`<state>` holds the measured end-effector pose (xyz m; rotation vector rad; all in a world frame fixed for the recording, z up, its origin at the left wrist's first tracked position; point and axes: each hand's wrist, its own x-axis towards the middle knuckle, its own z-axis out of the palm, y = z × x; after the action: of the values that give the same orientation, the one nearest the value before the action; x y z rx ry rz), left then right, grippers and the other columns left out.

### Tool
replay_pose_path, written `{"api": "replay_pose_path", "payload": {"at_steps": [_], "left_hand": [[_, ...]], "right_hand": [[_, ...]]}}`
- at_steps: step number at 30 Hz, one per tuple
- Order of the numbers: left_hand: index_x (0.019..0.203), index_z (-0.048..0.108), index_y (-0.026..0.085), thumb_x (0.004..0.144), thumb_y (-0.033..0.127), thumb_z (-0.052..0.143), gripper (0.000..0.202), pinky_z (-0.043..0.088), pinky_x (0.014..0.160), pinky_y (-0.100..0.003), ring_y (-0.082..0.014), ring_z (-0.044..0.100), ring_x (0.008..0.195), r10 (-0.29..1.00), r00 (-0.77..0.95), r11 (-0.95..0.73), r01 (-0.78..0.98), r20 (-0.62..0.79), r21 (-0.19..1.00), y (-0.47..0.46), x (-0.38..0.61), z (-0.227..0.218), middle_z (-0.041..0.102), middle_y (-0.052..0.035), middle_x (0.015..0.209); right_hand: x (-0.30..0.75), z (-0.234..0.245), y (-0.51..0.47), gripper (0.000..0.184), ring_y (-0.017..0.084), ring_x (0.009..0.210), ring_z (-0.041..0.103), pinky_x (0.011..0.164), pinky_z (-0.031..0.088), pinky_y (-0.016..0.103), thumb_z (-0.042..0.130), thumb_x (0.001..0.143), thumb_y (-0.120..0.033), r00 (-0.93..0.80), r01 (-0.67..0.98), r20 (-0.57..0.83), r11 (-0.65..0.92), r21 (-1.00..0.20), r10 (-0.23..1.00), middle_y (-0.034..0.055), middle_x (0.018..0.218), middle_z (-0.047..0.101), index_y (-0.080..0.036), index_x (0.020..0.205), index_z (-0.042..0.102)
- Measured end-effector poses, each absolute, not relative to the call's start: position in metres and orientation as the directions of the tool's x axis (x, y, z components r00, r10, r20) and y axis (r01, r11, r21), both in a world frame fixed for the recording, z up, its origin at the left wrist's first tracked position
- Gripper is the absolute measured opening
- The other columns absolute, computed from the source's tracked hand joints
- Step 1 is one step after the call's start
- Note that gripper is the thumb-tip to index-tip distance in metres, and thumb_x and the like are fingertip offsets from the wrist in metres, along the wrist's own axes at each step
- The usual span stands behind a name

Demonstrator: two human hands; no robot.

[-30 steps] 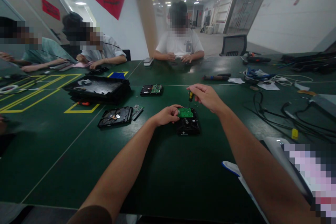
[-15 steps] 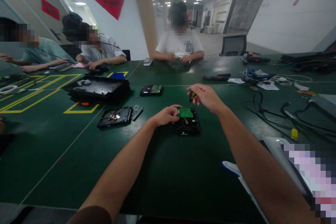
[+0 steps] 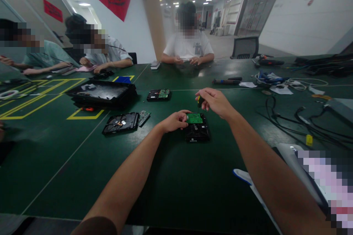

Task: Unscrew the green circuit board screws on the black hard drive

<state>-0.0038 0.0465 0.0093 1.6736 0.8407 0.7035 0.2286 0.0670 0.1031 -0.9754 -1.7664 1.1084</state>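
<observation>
Two hands at a hard drive on the green table

The left hand (image 3: 176, 120) pinches the hard drive (image 3: 197, 128) by its green circuit board (image 3: 194, 118); the right hand (image 3: 216, 102) (just above) is closed around a small screwdriver (image 3: 200, 100).

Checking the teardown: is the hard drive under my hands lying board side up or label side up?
Board side up: the green circuit board faces the camera on the hard drive, lying flat on the table.

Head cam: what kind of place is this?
Likely an electronics teardown or repair workshop: hard drives with green circuit boards lie opened on a shared green table, cables trail across it, and other people sit working around it.
</observation>
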Motion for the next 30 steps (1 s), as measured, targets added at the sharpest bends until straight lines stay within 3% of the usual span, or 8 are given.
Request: {"api": "replay_pose_path", "payload": {"at_steps": [4,9,17,23,27,30], "left_hand": [[0.067,0.044,0.013,0.074,0.016,0.072,0.028,0.049,0.06,-0.023,-0.0039,0.054,0.07,0.82,0.572,-0.165,0.197,0.023,0.966,0.0455,-0.0037,0.011,0.038,-0.0119,0.157],[0.065,0.044,0.013,0.074,0.013,0.071,0.028,0.049,0.06,-0.025,-0.0052,0.055,0.07,0.816,0.576,-0.18,0.181,0.044,0.967,0.0459,-0.0039,0.0098,0.039,-0.0118,0.155],[0.067,0.044,0.013,0.075,0.016,0.072,0.029,0.049,0.06,-0.022,-0.0063,0.056,0.075,0.817,0.575,-0.19,0.203,0.04,0.961,0.0465,-0.0047,0.0091,0.039,-0.0115,0.156],[0.066,0.044,0.013,0.074,0.015,0.072,0.029,0.05,0.062,-0.023,-0.009,0.059,0.081,0.809,0.585,-0.198,0.188,0.053,0.962,0.0479,-0.0054,0.0074,0.04,-0.0112,0.154],[0.065,0.044,0.013,0.074,0.014,0.072,0.029,0.05,0.06,-0.023,-0.0065,0.057,0.076,0.818,0.573,-0.185,0.185,0.047,0.965,0.0478,-0.0049,0.0075,0.039,-0.0105,0.154],[0.065,0.044,0.013,0.074,0.013,0.071,0.028,0.05,0.061,-0.023,-0.0065,0.057,0.076,0.822,0.569,-0.176,0.207,0.028,0.962,0.0466,-0.0044,0.0097,0.039,-0.011,0.155]], "right_hand": [[0.2301,0.1037,0.0679,0.033,0.013,0.061,0.059,0.05,0.042,0.03,0.054,0.097,-0.05,-0.372,0.206,0.23,0.321,-0.924,0.899,0.0075,0.099,0.071,-0.024,0.106,0.071],[0.2332,0.103,0.0691,0.03,0.015,0.064,0.056,0.053,0.04,0.029,0.061,0.093,-0.052,-0.331,0.288,0.287,0.386,-0.877,0.899,0.0035,0.078,0.065,-0.023,0.092,0.069],[0.2321,0.102,0.0696,0.034,0.012,0.061,0.056,0.051,0.04,0.029,0.057,0.095,-0.054,-0.351,0.239,0.284,0.379,-0.894,0.892,0.0069,0.1,0.073,-0.023,0.097,0.07],[0.233,0.0993,0.0729,0.035,0.015,0.064,0.057,0.052,0.041,0.03,0.055,0.096,-0.053,-0.323,0.238,0.277,0.361,-0.902,0.905,0.0055,0.088,0.069,-0.025,0.107,0.073],[0.2338,0.1003,0.0724,0.032,0.015,0.064,0.055,0.053,0.039,0.029,0.061,0.092,-0.054,-0.31,0.27,0.303,0.389,-0.881,0.901,0.0033,0.079,0.065,-0.023,0.095,0.071],[0.2335,0.1004,0.0714,0.032,0.014,0.061,0.056,0.051,0.039,0.03,0.064,0.09,-0.054,-0.293,0.267,0.278,0.358,-0.895,0.915,0.0051,0.083,0.069,-0.022,0.088,0.065]]}}
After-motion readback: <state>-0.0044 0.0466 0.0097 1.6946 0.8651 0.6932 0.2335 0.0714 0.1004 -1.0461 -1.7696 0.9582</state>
